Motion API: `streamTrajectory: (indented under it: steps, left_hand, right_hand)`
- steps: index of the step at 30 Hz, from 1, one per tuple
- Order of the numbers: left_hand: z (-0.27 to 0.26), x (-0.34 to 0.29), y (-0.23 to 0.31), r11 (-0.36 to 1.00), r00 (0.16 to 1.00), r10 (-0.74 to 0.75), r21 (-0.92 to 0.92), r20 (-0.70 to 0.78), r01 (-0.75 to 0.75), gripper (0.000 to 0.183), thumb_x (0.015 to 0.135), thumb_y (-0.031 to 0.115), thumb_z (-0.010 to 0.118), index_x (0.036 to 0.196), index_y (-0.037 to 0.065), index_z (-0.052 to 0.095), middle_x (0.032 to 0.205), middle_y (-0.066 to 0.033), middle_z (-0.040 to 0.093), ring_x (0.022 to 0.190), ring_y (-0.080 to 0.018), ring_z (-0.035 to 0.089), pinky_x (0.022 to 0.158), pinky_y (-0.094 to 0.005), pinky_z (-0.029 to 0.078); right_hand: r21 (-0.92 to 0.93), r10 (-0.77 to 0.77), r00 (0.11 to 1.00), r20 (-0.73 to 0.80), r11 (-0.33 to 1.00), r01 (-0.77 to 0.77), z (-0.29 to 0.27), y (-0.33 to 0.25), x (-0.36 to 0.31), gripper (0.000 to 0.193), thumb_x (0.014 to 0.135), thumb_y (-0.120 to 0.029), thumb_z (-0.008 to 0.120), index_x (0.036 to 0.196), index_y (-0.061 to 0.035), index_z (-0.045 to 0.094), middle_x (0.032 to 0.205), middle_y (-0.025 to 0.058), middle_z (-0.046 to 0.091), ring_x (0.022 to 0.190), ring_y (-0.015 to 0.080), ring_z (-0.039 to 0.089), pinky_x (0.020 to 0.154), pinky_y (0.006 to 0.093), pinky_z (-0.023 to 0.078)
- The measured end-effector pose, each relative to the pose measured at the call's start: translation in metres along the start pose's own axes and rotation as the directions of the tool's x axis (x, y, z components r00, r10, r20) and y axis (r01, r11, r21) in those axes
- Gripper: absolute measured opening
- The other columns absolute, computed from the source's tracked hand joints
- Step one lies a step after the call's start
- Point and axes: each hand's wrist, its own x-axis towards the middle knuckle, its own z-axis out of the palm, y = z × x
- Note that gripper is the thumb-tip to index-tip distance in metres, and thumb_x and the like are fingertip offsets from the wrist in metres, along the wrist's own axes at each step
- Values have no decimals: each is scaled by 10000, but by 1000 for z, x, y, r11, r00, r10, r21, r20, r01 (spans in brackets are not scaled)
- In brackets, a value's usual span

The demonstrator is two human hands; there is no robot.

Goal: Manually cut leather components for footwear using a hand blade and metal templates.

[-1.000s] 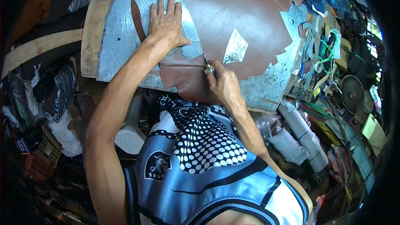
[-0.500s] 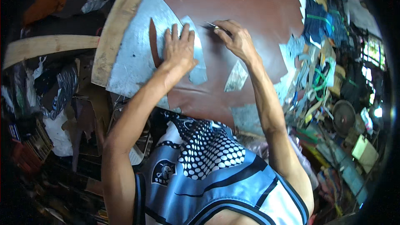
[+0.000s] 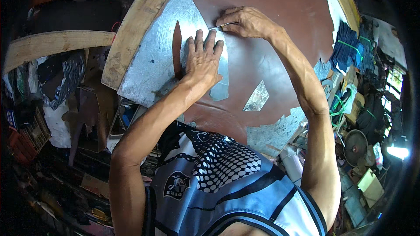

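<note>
My left hand (image 3: 203,61) lies flat with its fingers apart, pressing a smooth grey template (image 3: 222,74) with a curved edge. Part of that template is hidden beneath the hand. It rests on a large sheet of brown leather (image 3: 280,57). In my right hand (image 3: 247,22) is a slim knife (image 3: 224,25), its thin blade pointing left at the template's upper end, close to my left fingertips. Left of my left hand, a narrow pointed strip of brown leather (image 3: 177,46) lies on a bare grey metal surface (image 3: 151,57).
A cut-out gap in the leather (image 3: 257,96) shows grey surface beneath. Thick wooden rims (image 3: 131,28) border the worktop on the left and right. Tied bundles of dark blue cloth (image 3: 347,48) and tangled scraps lie at the right. A cardboard box (image 3: 98,113) stands lower left.
My right hand has turned and brought the knife from over the leather to the template's upper end. My left hand stays flat on the template. The whole view has shifted slightly.
</note>
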Motion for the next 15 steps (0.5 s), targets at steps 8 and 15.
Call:
streamTrajectory:
  steps: [8,15]
  left_hand:
    - [-3,1,1,1000,1000,25,2,-12,-25,981,643,416,856,1450,79,413,1550,-201,236,1426,-473,182,1156,-593,190]
    - [-5,2,2,999,999,39,18,-16,-39,995,605,416,880,1430,76,440,1537,-201,262,1410,-472,222,1153,-591,199]
  right_hand:
    - [-126,-4,1000,-8,992,3,1,-1,-2,282,909,-245,626,1173,-173,696,1209,87,651,1113,296,613,960,411,497]
    - [-186,33,998,-49,982,-42,3,-8,-9,289,902,-216,634,1188,-201,672,1286,50,565,1164,279,571,958,411,499]
